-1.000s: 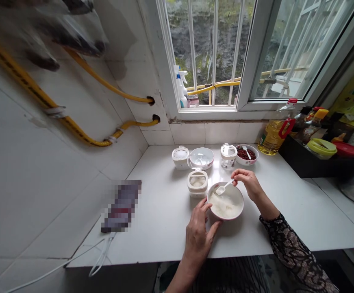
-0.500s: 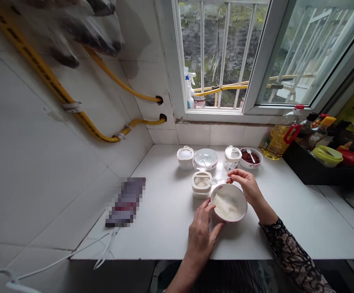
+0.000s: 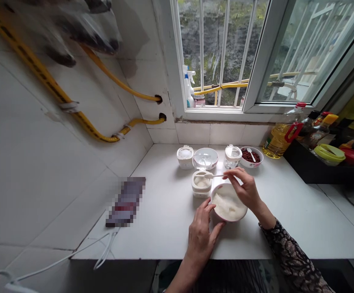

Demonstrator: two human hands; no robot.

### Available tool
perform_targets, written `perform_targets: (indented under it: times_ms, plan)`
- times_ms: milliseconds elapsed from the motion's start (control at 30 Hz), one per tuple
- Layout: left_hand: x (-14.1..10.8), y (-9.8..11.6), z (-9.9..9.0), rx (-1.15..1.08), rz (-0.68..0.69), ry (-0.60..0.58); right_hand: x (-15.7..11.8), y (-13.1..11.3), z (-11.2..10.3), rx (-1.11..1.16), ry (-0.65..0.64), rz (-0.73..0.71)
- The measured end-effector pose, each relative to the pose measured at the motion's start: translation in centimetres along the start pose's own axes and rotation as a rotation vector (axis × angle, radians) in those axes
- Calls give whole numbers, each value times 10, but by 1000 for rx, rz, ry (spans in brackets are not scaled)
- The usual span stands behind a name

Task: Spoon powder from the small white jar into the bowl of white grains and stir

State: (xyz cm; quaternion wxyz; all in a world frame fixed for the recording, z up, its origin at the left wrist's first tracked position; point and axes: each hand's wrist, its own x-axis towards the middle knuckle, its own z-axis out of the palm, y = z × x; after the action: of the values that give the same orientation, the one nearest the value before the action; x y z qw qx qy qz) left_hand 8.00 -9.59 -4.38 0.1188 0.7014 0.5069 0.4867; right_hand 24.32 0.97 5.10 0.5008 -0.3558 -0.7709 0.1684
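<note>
My left hand (image 3: 201, 234) grips the near left rim of a white bowl (image 3: 244, 209), thumb in front and fingers along its side. Pale, fine granules (image 3: 228, 205) lie in the bowl. Above its far rim, my right hand (image 3: 244, 187) pinches the handle of a small white spoon (image 3: 215, 176). The spoon's head is over the mouth of an open white seasoning jar (image 3: 201, 193), which holds similar pale granules. The jar's clear lid (image 3: 203, 162) stands raised at the back.
Behind stand a white-filled jar (image 3: 185, 159), another bowl (image 3: 211, 154), a lidded jar (image 3: 233, 158) and a bowl of dark red bits (image 3: 251, 162). An oil bottle (image 3: 276, 140) and a black condiment box (image 3: 305, 162) are right. A blurred flat object (image 3: 126, 202) and white cable (image 3: 105, 252) lie left.
My right hand has shifted slightly left and up, carrying the spoon from beside the jar's right edge to over its opening. My left hand and the bowl stay in place.
</note>
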Motion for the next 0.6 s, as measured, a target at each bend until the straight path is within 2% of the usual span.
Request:
perform_targets:
  times_ms: [100,200,300,433,533,600]
  plan:
    - [0,-1,-1,7,2,-12,-2,2,-13,95,19,168]
    - [0,-1,-1,2,4,-13,-4,10,-24,84,-54,256]
    - [0,0,-1,-11,-2,-2,-8,18,-27,-79,-137,217]
    - [1,2,-1,-20,1,7,-12,21,-17,-283,-191,107]
    - [1,2,-2,-19,15,10,-14,19,-10,-244,-237,117]
    - [2,3,-2,-18,17,4,-13,18,-11,-158,-218,188]
